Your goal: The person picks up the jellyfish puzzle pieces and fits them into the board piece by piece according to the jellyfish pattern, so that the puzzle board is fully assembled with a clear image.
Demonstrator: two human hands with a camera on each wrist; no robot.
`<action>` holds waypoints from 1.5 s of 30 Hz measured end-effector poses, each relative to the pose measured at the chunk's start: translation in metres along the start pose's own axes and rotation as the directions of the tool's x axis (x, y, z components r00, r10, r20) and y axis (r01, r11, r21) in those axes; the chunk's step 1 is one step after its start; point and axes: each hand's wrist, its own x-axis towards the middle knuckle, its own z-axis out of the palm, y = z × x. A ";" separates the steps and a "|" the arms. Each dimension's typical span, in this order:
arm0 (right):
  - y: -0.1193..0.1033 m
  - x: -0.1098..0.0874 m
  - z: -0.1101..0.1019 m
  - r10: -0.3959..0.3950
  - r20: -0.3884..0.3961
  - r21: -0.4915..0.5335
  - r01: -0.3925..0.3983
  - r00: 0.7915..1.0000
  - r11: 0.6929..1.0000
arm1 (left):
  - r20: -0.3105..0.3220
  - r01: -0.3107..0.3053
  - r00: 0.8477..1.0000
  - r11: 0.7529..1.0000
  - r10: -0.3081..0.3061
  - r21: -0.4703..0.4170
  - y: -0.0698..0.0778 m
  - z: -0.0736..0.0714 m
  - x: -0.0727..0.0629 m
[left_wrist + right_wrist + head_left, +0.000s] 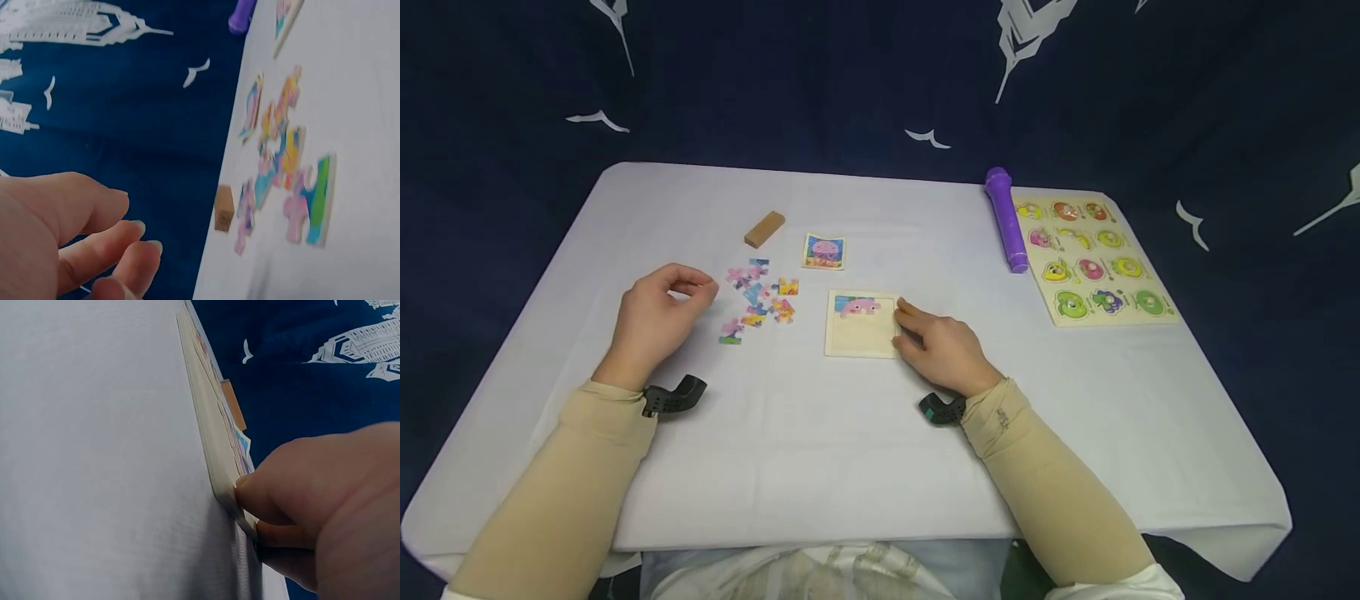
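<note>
My left hand (662,317) hovers just left of a loose cluster of jigsaw pieces (752,293), its fingers loosely bent. In the left wrist view nothing shows between its fingertips (149,250). My right hand (943,346) pinches the right edge of a pale puzzle tray (861,340). The thumb (250,490) lies at the tray's rim in the right wrist view, other fingers along its side. A strip of fitted pieces (859,307), pink on blue, fills the top of the tray. Behind it lies a small picture card (823,252) with a pink character.
A brown wooden block (764,229) lies behind the loose pieces. At the back right a purple toy microphone (1006,221) leans along a fruit puzzle board (1101,258). The white-covered table (820,467) ends at a dark blue curtain (797,83).
</note>
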 end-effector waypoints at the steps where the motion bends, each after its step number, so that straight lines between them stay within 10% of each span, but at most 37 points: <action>1: 0.000 -0.001 0.000 0.002 0.002 0.005 -0.002 1.000 1.000 | 0.004 0.006 1.000 1.000 -0.006 0.007 -0.003 0.001 -0.001; 13: 0.001 -0.004 0.000 -0.021 -0.014 0.005 0.021 1.000 1.000 | 0.116 -0.016 0.993 0.992 0.001 0.126 -0.022 0.011 0.001; 28: 0.000 -0.001 0.000 -0.015 -0.005 0.003 0.015 1.000 1.000 | 0.041 -0.084 0.996 0.995 0.082 0.059 -0.036 0.033 0.013; 45: -0.002 0.000 -0.002 -0.014 -0.002 0.011 0.014 1.000 1.000 | 0.102 -0.123 0.988 0.987 0.113 0.107 -0.039 0.032 0.012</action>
